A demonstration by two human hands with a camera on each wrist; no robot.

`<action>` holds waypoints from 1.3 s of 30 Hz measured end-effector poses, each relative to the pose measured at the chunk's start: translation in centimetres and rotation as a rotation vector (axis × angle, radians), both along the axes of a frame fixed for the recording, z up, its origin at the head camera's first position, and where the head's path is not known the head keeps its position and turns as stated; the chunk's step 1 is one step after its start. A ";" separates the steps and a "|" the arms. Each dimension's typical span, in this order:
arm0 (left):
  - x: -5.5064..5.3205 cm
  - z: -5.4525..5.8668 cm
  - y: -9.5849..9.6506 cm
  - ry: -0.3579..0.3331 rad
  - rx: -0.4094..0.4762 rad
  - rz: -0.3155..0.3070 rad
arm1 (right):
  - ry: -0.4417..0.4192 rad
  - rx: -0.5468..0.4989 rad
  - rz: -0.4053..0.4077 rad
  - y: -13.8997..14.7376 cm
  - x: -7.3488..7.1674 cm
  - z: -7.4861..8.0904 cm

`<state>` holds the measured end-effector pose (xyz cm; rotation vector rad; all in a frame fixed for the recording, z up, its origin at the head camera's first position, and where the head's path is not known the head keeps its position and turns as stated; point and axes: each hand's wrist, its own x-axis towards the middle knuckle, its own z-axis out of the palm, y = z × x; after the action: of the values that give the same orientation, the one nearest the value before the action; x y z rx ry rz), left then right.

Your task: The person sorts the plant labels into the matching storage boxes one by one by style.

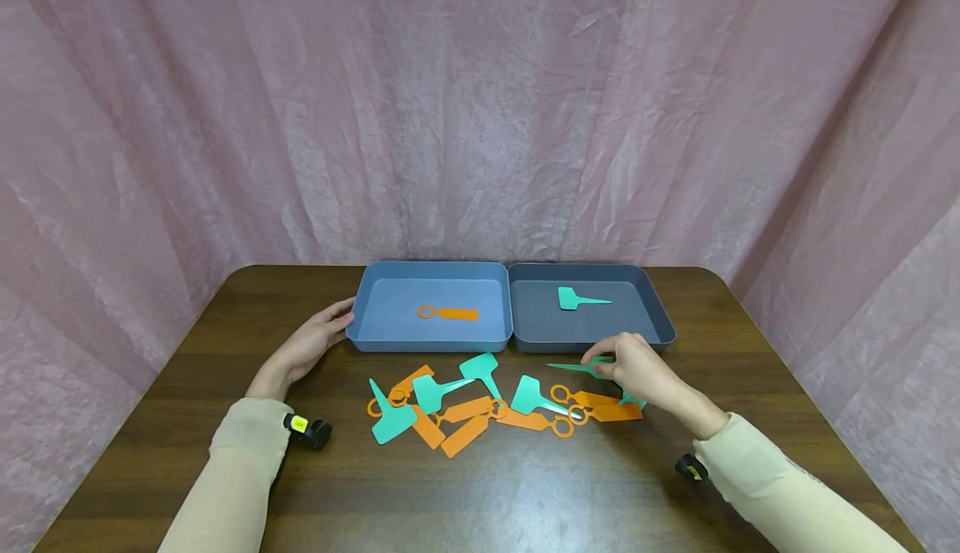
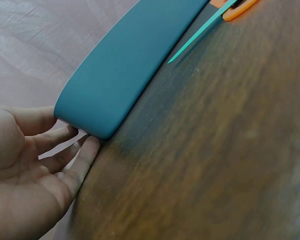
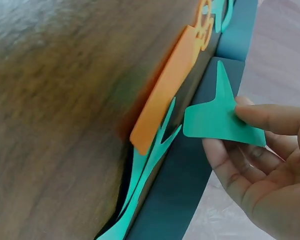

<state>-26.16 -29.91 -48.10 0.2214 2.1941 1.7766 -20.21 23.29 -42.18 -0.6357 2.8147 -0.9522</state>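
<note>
My right hand (image 1: 637, 369) pinches a green T-shaped plant label (image 3: 210, 120) between thumb and fingers, raised by the front wall of the dark grey tray (image 1: 630, 299). Beneath that hand lie orange ring-ended tags (image 1: 618, 412) and further green labels (image 3: 150, 167), partly hidden in the head view. With its fingertips, my left hand (image 1: 311, 344) touches the left end of the blue tray (image 2: 125, 60); its fingers are spread at the corner. One orange tag (image 1: 459, 314) lies inside the blue tray, and one green label (image 1: 568, 299) inside the grey one.
The two trays stand side by side at the back of the wooden table (image 1: 405, 511). In front of them, green labels (image 1: 527, 393) and orange tags (image 1: 465, 434) lie in a loose, overlapping spread. A pink curtain (image 1: 480, 119) hangs behind the table.
</note>
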 end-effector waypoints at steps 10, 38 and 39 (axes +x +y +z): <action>0.0 0.0 0.0 -0.013 0.001 0.002 | -0.032 -0.045 -0.019 0.4 -0.3 1.2; -0.1 -0.2 0.0 -0.009 -0.015 0.005 | 0.021 -0.041 -0.090 1.1 -5.7 7.0; -0.1 -0.2 0.0 -0.007 -0.016 0.002 | 0.014 -0.038 -0.090 1.1 -6.0 7.2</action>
<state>-26.26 -29.91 -48.29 0.2097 2.2034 1.7580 -26.21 24.43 -35.01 -0.5258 2.8665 -1.0222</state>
